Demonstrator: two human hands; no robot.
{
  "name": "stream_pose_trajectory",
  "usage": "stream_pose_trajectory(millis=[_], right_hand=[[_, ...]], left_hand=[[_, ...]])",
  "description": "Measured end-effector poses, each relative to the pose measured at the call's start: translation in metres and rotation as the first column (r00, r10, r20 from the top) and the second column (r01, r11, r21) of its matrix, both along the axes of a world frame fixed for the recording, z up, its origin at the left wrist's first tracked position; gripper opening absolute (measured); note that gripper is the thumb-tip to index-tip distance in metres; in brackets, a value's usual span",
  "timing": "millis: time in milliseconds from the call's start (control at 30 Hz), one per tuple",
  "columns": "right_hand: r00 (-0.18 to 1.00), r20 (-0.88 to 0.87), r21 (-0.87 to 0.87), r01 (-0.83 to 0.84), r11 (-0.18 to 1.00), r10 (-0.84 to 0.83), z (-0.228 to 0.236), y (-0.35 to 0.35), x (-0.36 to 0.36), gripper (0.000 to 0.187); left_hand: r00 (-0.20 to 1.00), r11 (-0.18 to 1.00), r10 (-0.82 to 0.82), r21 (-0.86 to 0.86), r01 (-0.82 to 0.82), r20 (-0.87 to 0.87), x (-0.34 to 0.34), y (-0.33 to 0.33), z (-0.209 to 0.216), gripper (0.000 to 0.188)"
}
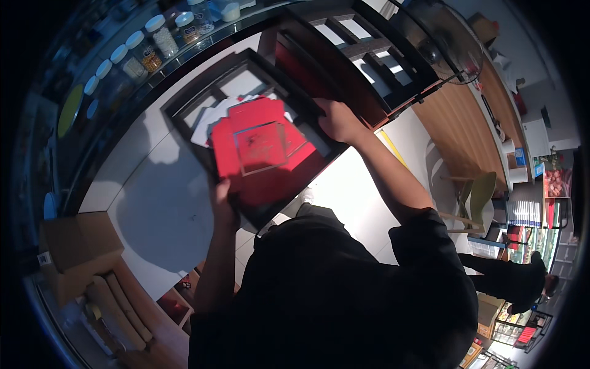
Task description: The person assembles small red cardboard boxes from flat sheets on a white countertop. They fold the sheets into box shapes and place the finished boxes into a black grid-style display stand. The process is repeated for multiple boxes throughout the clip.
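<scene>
A black tray (177, 112) with dividers is held in front of me, tilted in the view. Several flat red card pieces (247, 117), which look like unfolded boxes, lie stacked on it with some white ones (206, 123) under them. The top red piece bears a square outlined panel. My left hand (224, 200) is closed around the near left edge, its thumb beside the red card. At the far right edge my right hand (339, 121) is wrapped over the rim. Most of the tray's base is hidden under the card.
Another black divided tray (393, 61) stands just right of mine. Behind a glass counter edge are several lidded jars (161, 37). An open cardboard box (80, 249) sits at lower left, a green chair (480, 197) at right. Another person (510, 280) in dark clothes stands at far right.
</scene>
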State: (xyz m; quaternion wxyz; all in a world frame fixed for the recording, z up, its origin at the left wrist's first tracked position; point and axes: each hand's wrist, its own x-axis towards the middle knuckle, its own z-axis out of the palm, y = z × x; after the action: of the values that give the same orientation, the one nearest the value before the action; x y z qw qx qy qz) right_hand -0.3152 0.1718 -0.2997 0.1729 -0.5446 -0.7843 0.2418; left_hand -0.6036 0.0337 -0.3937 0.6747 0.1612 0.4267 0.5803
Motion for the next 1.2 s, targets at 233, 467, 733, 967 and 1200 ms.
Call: stream_pose_trajectory(millis=[233,467,733,967,1200], right_hand=[[0.933,0.181,0.065,0.305,0.950,-0.312,-0.025,0.002,-0.004,0.033],[0.987,-0.050,0.385,0.158,0.909,-0.150,-0.032,-0.003,-0.009,0.037],[0.970,-0.204,0.732,0.241,0.637,-0.133,0.141,-0.002,0.075,0.050],[0.796,-0.206,0.694,0.528,0.489,-0.569,0.131,0.026,0.249,0.066],[0.915,-0.013,0.501,0.355,0.789,-0.403,0.158,0.063,0.224,0.045]], left_hand=[[0.993,0.962,0.062,0.270,-0.034,-0.098,0.029,0.039,-0.010,0.063],[0.988,0.987,0.121,0.121,-0.109,-0.096,0.033,0.045,-0.053,0.065],[0.974,0.991,0.126,0.063,-0.116,-0.187,0.035,0.040,-0.004,0.040],[0.905,0.991,0.123,-0.003,-0.136,-0.408,0.035,0.050,-0.008,0.059],[0.850,0.919,0.155,0.388,0.063,-0.504,0.126,0.103,0.139,0.049]])
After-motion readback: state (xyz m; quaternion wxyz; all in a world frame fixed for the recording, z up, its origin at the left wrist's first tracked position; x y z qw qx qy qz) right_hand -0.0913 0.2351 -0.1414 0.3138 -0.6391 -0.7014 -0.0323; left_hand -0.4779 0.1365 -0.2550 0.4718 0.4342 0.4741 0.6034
